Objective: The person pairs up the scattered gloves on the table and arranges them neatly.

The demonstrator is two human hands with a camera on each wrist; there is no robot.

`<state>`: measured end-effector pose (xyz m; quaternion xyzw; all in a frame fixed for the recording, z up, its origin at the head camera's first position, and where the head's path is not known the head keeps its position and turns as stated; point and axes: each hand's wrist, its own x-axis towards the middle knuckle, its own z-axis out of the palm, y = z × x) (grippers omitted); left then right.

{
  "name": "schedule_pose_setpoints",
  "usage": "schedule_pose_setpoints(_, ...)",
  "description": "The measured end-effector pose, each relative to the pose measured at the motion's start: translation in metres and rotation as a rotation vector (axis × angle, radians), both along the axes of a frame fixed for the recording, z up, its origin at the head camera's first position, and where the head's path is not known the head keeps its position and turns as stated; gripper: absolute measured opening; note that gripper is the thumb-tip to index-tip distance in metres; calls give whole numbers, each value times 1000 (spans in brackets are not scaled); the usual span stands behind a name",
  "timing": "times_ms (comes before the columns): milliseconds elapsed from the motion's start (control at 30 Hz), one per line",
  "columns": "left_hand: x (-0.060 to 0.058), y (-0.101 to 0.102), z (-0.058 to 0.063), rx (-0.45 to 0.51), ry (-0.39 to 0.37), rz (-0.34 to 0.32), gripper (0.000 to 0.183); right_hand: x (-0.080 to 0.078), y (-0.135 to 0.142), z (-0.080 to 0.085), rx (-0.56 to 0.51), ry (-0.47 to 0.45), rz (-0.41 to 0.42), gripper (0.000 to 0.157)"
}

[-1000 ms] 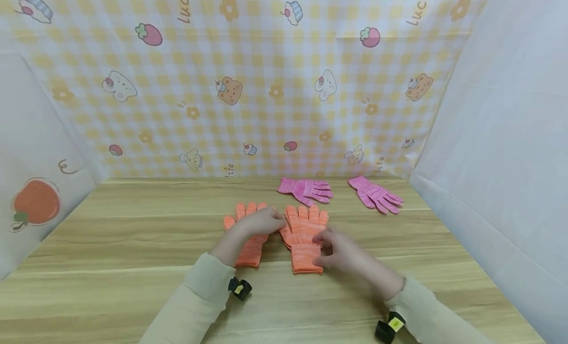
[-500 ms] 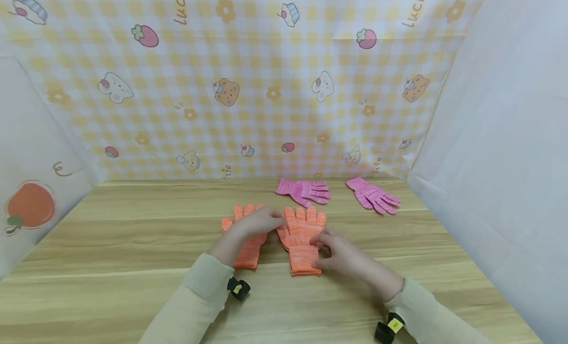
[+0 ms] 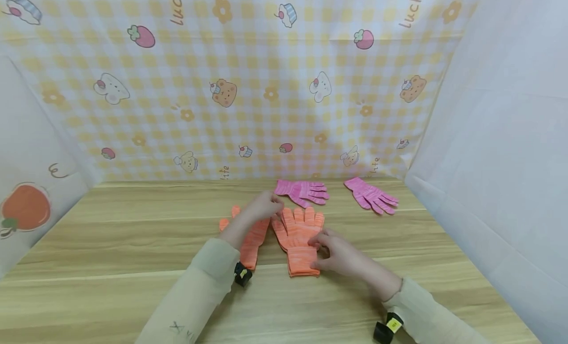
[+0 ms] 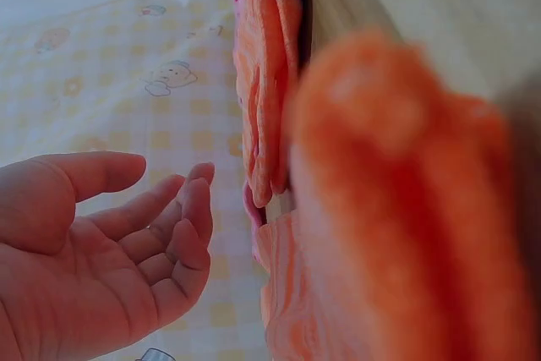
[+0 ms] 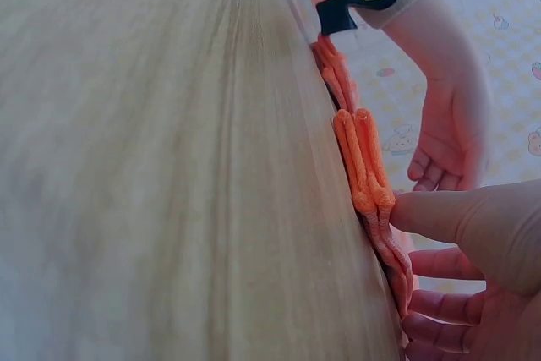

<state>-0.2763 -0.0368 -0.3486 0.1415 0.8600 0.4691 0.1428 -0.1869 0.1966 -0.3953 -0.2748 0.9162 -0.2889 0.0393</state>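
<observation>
Two orange knit gloves lie palm-flat on the table, fingers pointing away: the left orange glove point(image 3: 255, 240) and the right orange glove point(image 3: 301, 240). In the right wrist view the right one's cuff point(image 5: 363, 158) shows more than one layer. My left hand point(image 3: 264, 206) hovers above the upper part of the gloves, fingers loosely bent and holding nothing; in the left wrist view this hand point(image 4: 110, 259) is apart from the fabric. My right hand point(image 3: 339, 253) rests at the right edge of the right orange glove, thumb by the cuff and fingers relaxed. The forearm partly hides the left glove.
Behind the orange gloves lie two pink gloves, one pink glove point(image 3: 303, 191) near the middle and another pink glove point(image 3: 372, 195) to its right. A checked cloth point(image 3: 266, 112) hangs at the wooden table's point(image 3: 133, 225) back edge. White cloth walls stand at both sides.
My left hand has lifted from beside the gloves and moved slightly away toward the pink glove. The right hand stays at the right orange glove's edge. The head view has shifted slightly.
</observation>
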Motion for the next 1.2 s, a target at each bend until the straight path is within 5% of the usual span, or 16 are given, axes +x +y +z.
schedule_pose_setpoints(467, -24, 20, -8, -241, 142, 6, 30, 0, -1, -1, 3, 10, 10, 42)
schedule_pose_setpoints(633, -27, 25, -11, -347, 161, -14, 12, 0, -1, -3, 1, 14, 17, 40)
schedule_pose_setpoints(833, -26, 26, -16, -319, 99, -2, 43, -1, -1, -3, -5, 15, 12, 40)
schedule_pose_setpoints(1100, -27, 27, -20, -376, 138, -12, 46, -2, -1, -2, 3, 16, 11, 40)
schedule_pose_setpoints(1200, -26, 26, -21, -335, 126, -8, 33, -2, -1, -1, 1, 14, 11, 40)
